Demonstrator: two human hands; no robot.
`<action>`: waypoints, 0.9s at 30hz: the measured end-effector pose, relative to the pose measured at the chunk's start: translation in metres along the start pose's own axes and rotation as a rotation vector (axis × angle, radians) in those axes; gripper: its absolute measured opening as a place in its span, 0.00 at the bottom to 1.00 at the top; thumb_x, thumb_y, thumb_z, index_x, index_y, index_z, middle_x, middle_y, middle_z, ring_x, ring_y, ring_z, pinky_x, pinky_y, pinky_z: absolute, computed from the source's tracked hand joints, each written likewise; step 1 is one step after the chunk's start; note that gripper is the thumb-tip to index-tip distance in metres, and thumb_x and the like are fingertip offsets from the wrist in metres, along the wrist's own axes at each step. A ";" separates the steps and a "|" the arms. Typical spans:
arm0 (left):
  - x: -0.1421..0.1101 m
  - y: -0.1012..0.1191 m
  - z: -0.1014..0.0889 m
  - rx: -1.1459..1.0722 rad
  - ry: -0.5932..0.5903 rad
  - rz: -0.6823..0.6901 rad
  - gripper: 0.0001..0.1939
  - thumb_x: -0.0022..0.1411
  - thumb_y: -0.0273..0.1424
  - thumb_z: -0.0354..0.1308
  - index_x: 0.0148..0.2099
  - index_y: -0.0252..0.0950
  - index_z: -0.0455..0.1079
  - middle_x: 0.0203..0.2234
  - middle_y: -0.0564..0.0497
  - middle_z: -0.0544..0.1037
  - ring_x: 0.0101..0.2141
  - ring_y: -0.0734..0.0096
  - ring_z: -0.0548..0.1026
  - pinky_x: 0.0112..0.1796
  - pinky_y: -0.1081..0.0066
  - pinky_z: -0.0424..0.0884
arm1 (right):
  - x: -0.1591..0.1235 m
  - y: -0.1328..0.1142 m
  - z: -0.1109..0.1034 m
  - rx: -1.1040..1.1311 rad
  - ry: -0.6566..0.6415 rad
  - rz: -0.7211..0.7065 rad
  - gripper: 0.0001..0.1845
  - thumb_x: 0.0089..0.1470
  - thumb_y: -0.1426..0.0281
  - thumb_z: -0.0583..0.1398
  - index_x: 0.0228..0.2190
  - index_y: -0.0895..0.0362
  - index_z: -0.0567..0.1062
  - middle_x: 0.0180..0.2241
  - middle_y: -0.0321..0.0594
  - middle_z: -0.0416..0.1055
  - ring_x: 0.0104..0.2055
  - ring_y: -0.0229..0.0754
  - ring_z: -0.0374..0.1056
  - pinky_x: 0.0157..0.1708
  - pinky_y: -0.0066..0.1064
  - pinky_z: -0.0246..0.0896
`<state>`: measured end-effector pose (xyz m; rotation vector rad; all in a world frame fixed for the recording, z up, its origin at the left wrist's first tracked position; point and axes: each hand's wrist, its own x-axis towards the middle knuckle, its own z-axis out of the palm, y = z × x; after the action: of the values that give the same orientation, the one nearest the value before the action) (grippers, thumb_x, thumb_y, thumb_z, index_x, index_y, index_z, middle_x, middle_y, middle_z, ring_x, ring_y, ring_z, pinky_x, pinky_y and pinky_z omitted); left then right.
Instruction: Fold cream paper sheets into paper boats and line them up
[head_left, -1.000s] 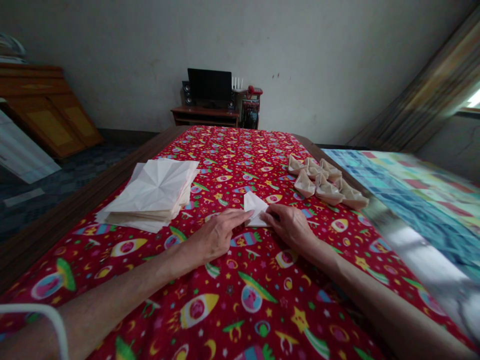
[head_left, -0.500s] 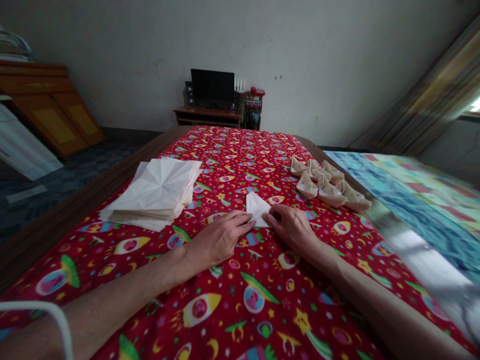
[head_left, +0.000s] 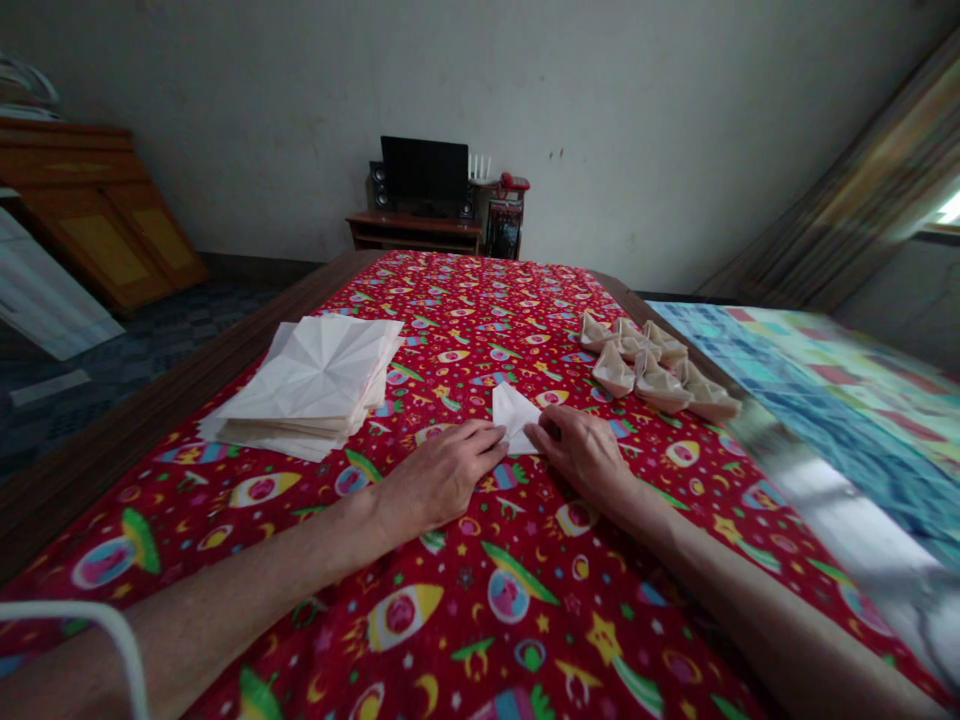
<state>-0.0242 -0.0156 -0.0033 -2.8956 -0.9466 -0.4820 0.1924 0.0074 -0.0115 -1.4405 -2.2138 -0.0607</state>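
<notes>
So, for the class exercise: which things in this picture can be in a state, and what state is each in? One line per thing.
Small paper: folded, flat on the cloth
Left hand: fingertips at the small paper's left side
Right hand: fingers curled, touching its right side
Sheets: creased, stacked unevenly
Paper shapes: folded, grouped together
Cloth: spread over the table
Screen: dark
Cabinet doors: closed

"Where's the light from?"
"The window (head_left: 951, 210), far right of the right hand (head_left: 585, 450); it's dim overall."
"Any blur?"
"The bed (head_left: 795, 380) right of that hand looks smeared; the cabinet (head_left: 94, 225) far left of the left hand (head_left: 444, 472) leans, stretched."
</notes>
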 end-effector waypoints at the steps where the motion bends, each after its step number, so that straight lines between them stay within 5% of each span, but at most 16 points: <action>1: 0.001 0.001 -0.001 0.009 -0.004 0.003 0.20 0.61 0.19 0.45 0.54 0.30 0.65 0.53 0.44 0.69 0.54 0.63 0.63 0.54 0.64 0.65 | 0.000 0.000 0.000 -0.011 0.010 -0.009 0.12 0.57 0.65 0.56 0.24 0.57 0.69 0.22 0.35 0.68 0.22 0.34 0.60 0.24 0.26 0.47; 7: 0.004 0.005 -0.006 0.033 -0.035 -0.012 0.18 0.62 0.19 0.46 0.53 0.30 0.65 0.52 0.44 0.69 0.53 0.63 0.64 0.53 0.64 0.65 | -0.002 -0.007 -0.010 -0.181 0.108 -0.086 0.11 0.58 0.67 0.53 0.30 0.57 0.73 0.31 0.44 0.72 0.33 0.42 0.66 0.29 0.30 0.56; 10: 0.003 0.005 -0.006 0.024 -0.047 -0.012 0.18 0.62 0.20 0.47 0.53 0.32 0.65 0.51 0.45 0.69 0.53 0.65 0.64 0.53 0.65 0.65 | -0.016 -0.022 -0.018 -0.174 0.065 -0.314 0.14 0.61 0.72 0.49 0.40 0.58 0.74 0.44 0.46 0.73 0.45 0.45 0.67 0.42 0.36 0.61; 12: 0.003 0.005 -0.006 0.018 -0.039 -0.012 0.17 0.63 0.20 0.46 0.53 0.32 0.64 0.51 0.46 0.68 0.53 0.66 0.64 0.53 0.66 0.65 | -0.028 -0.032 -0.022 -0.145 -0.002 -0.448 0.18 0.62 0.73 0.47 0.49 0.60 0.70 0.50 0.46 0.71 0.53 0.46 0.64 0.53 0.43 0.55; 18: 0.003 0.006 -0.006 0.041 -0.029 -0.009 0.17 0.63 0.20 0.45 0.52 0.31 0.66 0.52 0.45 0.68 0.53 0.64 0.64 0.53 0.65 0.64 | -0.053 -0.033 -0.026 -0.121 -0.200 -0.360 0.28 0.62 0.62 0.49 0.60 0.63 0.57 0.59 0.51 0.58 0.62 0.48 0.53 0.59 0.47 0.52; 27: 0.003 0.005 -0.004 0.054 -0.034 -0.003 0.20 0.61 0.18 0.45 0.53 0.30 0.65 0.54 0.45 0.68 0.54 0.62 0.63 0.54 0.65 0.64 | -0.067 -0.003 -0.038 -0.227 -0.125 -0.282 0.25 0.63 0.66 0.47 0.57 0.65 0.63 0.55 0.53 0.64 0.58 0.48 0.60 0.57 0.47 0.56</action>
<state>-0.0202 -0.0181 0.0014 -2.8632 -0.9526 -0.4023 0.2255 -0.0625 -0.0060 -1.2618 -2.5689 -0.3344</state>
